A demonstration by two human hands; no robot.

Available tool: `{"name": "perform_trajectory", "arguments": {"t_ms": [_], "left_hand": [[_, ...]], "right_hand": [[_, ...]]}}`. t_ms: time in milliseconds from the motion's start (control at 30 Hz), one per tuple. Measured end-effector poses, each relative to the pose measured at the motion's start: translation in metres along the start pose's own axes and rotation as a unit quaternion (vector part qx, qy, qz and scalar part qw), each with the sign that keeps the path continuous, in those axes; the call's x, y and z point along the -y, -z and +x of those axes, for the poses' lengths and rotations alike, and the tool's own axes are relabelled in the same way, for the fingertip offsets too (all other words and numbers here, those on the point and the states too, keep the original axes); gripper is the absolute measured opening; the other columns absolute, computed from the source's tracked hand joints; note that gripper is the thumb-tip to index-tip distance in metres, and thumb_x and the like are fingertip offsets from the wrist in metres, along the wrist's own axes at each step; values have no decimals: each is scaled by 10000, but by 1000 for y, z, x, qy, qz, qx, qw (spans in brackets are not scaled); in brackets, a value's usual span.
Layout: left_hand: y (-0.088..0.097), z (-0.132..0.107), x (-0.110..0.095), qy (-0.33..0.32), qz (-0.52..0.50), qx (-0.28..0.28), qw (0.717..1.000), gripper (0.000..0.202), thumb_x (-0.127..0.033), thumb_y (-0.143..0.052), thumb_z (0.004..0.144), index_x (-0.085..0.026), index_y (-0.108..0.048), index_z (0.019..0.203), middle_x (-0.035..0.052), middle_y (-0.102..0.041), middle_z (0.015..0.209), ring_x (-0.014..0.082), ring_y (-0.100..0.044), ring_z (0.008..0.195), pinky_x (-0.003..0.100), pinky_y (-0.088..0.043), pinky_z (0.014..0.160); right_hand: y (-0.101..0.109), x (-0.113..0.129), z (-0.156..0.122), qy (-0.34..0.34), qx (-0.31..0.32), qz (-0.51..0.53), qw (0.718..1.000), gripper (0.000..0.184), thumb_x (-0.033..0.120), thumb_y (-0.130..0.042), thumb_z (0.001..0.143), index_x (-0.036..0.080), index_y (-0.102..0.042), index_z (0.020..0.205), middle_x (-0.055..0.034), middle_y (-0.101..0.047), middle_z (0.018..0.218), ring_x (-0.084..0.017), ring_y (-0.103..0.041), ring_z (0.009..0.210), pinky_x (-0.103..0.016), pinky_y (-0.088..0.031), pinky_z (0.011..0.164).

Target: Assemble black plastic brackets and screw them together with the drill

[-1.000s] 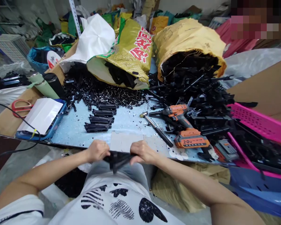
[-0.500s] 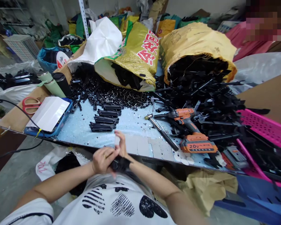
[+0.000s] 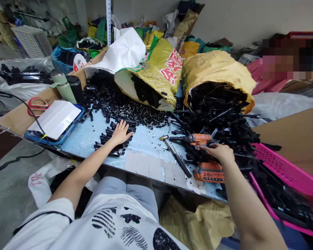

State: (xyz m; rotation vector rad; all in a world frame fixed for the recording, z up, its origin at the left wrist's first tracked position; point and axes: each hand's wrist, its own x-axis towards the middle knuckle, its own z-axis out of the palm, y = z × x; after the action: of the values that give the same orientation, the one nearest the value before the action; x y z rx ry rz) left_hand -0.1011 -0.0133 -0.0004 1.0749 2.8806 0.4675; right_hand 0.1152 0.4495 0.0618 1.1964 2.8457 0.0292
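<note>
My left hand lies palm down with fingers spread on a row of slim black plastic parts, set side by side on the blue tabletop. Across the table, my right hand is wrapped round the handle of an orange cordless drill, which lies on its side with its bit toward the left. The hand hides the handle and some of the fingers. Just left of the drill is a hammer with a black grip, which neither hand touches.
Loose small black pieces and metal pins are heaped at the back, below a yellow-green sack. A tan sack spills black parts. Scissors and a white sheet lie left; a pink basket stands right. Another person sits back right.
My hands were together in front of my body and have moved apart. The left went forward onto the row of black parts, the right out to the drill. The view has shifted.
</note>
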Motion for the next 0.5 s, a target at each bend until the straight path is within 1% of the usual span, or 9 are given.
{"name": "perform_trajectory", "arguments": {"t_ms": [67,100,167,200,267,333,400,500], "left_hand": [[-5,29,2,17,-12,26,999,789,-647,-145,892,-88,-317,1421,136,-182,1512,270,-43,1415,452,-77,1139],[-8,38,5,20,-16,34,999,770,-643,-145,894,-111,-317,1423,119,-195,1511,261,-67,1415,455,-74,1138],[-13,46,11,20,-19,39,999,739,-637,-148,897,-150,-321,1425,89,-241,1501,242,-121,1409,451,-75,1139],[-14,45,14,19,-19,36,999,732,-635,-150,897,-158,-324,1424,80,-264,1493,234,-144,1404,442,-81,1140],[-15,41,18,13,-21,30,999,732,-635,-150,897,-156,-331,1420,72,-286,1485,226,-171,1397,426,-89,1143],[-15,37,21,7,-19,28,999,743,-637,-146,895,-144,-335,1417,74,-287,1484,228,-169,1397,423,-86,1144],[-14,35,21,2,-14,26,1000,750,-637,-146,895,-133,-333,1418,80,-283,1486,232,-159,1399,425,-76,1144],[-14,36,21,0,-11,25,1000,745,-627,-147,900,-125,-327,1420,83,-281,1486,236,-152,1401,428,-69,1143]], "right_hand": [[4,6,12,-8,46,-18,999,728,720,-609,609,93,-683,972,-295,-476,1136,-455,-391,1105,-516,-340,781],[5,9,16,-7,63,-26,998,727,738,-601,596,113,-688,957,-276,-458,1184,-461,-358,1134,-533,-330,804],[2,15,19,5,85,-46,995,716,747,-605,573,139,-687,943,-228,-448,1238,-442,-333,1165,-545,-320,857],[-1,17,19,10,92,-60,994,731,740,-622,553,144,-677,973,-211,-441,1262,-430,-321,1184,-544,-314,887],[-10,19,17,18,80,-94,992,810,728,-641,535,130,-637,1081,-202,-401,1320,-412,-265,1241,-547,-273,951],[-18,21,12,23,51,-117,992,871,726,-615,572,87,-589,1163,-215,-351,1361,-394,-196,1289,-540,-225,993],[-23,23,4,17,27,-122,992,853,715,-586,622,64,-580,1172,-217,-336,1372,-372,-173,1305,-516,-213,1008],[-21,30,-13,16,-15,-113,993,786,690,-597,645,70,-604,1129,-208,-361,1357,-357,-217,1285,-485,-243,993]]}}
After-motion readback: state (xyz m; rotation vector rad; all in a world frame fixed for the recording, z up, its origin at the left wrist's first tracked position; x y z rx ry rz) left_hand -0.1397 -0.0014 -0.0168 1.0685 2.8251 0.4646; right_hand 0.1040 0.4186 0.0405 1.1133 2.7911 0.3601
